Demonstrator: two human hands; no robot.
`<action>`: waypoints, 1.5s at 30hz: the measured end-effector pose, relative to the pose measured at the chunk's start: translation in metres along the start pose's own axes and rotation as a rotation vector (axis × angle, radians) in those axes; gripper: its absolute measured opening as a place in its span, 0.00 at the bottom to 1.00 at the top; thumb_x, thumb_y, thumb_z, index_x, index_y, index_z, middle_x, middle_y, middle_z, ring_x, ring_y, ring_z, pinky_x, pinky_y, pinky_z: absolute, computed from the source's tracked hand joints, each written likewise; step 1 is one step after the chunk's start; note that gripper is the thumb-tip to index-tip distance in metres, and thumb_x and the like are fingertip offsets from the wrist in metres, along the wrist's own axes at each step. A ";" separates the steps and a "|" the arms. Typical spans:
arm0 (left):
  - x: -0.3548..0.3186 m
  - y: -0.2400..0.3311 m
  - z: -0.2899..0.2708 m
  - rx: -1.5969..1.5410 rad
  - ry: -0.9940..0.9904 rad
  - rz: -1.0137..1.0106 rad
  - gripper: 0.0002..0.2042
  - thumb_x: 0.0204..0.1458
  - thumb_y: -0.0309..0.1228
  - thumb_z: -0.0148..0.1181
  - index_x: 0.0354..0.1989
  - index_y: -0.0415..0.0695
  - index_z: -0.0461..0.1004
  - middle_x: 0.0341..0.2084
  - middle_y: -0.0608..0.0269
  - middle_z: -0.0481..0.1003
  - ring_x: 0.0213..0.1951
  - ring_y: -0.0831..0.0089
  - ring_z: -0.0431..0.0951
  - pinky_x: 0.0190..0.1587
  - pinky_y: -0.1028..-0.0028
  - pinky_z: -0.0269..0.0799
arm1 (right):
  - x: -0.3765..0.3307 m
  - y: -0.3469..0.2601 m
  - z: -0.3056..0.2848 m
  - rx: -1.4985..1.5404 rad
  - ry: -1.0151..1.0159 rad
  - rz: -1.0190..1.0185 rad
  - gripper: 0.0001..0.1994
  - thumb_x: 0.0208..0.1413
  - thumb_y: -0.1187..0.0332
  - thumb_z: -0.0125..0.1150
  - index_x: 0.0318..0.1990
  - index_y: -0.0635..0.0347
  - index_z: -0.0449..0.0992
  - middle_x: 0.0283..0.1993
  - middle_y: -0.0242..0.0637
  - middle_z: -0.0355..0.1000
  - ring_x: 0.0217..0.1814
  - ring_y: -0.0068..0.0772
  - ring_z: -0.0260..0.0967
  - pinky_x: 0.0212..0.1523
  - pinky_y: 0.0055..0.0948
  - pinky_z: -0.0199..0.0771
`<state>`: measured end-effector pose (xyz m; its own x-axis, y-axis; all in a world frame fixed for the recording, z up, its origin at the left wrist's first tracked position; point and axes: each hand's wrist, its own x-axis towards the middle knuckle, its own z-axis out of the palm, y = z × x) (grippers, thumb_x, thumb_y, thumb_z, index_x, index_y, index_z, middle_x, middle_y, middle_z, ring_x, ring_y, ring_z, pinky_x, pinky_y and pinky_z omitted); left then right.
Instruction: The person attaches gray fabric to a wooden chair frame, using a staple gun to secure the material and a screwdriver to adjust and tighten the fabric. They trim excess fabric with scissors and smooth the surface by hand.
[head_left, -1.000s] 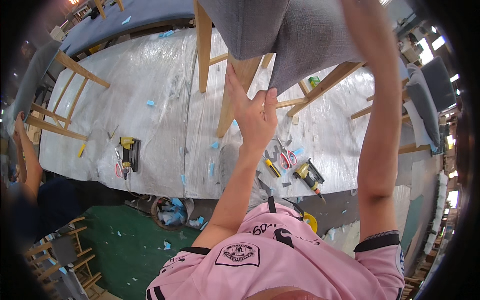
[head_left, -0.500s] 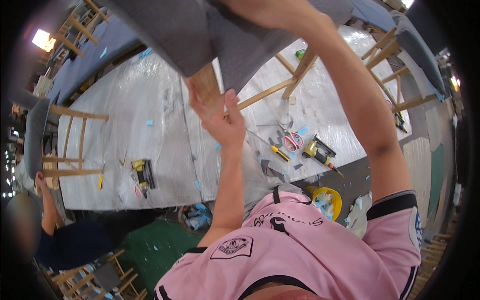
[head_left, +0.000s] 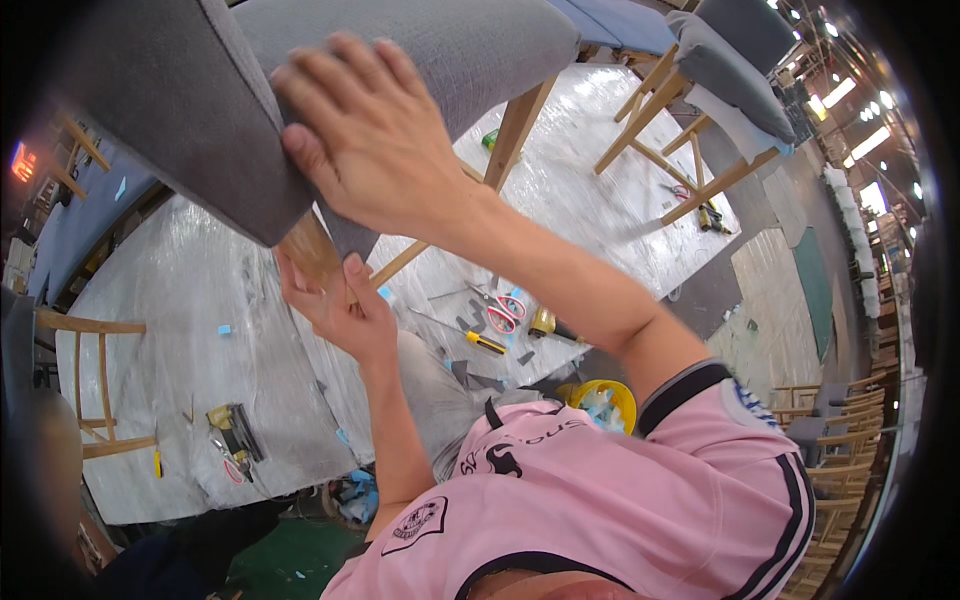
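Observation:
A grey upholstered chair (head_left: 185, 110) with pale wooden legs stands tilted over the plastic-covered table. My left hand (head_left: 345, 305) is closed around one of its wooden legs (head_left: 310, 245), just below the grey fabric. Fingers spread, my right hand (head_left: 380, 150) lies against the upholstery where the back meets the seat cushion (head_left: 480, 50); its fingertips are a little blurred. Another leg (head_left: 518, 130) of the chair reaches down on the right, behind my right forearm.
On the table (head_left: 170, 300) lie red-handled scissors (head_left: 505, 315), a yellow knife (head_left: 485, 342) and two nail guns, one at left (head_left: 235, 435). Another grey chair (head_left: 735, 85) stands at far right. A yellow bucket (head_left: 627, 400) holds scraps. A person is partly visible at left.
My view has swung to the right. My right hand has come down the upholstery towards my left hand and lies flat with spread fingers. The left hand keeps its hold on the leg.

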<state>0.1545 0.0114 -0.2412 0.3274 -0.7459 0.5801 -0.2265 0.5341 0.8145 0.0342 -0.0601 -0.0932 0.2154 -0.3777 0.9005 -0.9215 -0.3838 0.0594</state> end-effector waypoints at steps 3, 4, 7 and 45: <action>0.010 -0.010 -0.023 0.179 0.045 0.087 0.13 0.61 0.33 0.65 0.26 0.38 0.82 0.67 0.28 0.59 0.67 0.40 0.67 0.61 0.52 0.69 | 0.036 0.001 -0.012 0.276 -0.261 -0.215 0.22 0.67 0.53 0.51 0.55 0.63 0.77 0.58 0.47 0.76 0.65 0.44 0.70 0.68 0.45 0.65; 0.002 -0.003 -0.006 0.188 -0.023 0.159 0.12 0.61 0.32 0.65 0.27 0.39 0.83 0.67 0.28 0.60 0.66 0.40 0.67 0.61 0.52 0.70 | 0.046 0.034 -0.060 0.143 -0.340 -0.161 0.22 0.68 0.53 0.50 0.55 0.63 0.77 0.57 0.48 0.76 0.63 0.45 0.72 0.66 0.45 0.66; 0.006 -0.010 -0.004 0.170 0.039 0.202 0.11 0.59 0.35 0.68 0.28 0.40 0.83 0.67 0.31 0.62 0.66 0.38 0.67 0.59 0.55 0.71 | 0.078 0.056 -0.070 0.004 -0.275 0.074 0.23 0.71 0.54 0.45 0.57 0.63 0.77 0.57 0.53 0.77 0.58 0.46 0.76 0.60 0.43 0.71; 0.003 -0.007 -0.012 0.226 0.054 0.114 0.16 0.62 0.42 0.63 0.36 0.40 0.86 0.68 0.39 0.62 0.59 0.52 0.76 0.51 0.62 0.77 | -0.160 -0.080 0.037 1.752 -0.146 1.169 0.21 0.70 0.47 0.54 0.48 0.57 0.75 0.43 0.28 0.75 0.41 0.19 0.72 0.41 0.21 0.74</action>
<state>0.1679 0.0104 -0.2449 0.3347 -0.6604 0.6722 -0.4622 0.5066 0.7278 0.0851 -0.0007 -0.2580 0.0004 -0.9848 0.1739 0.5579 -0.1441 -0.8173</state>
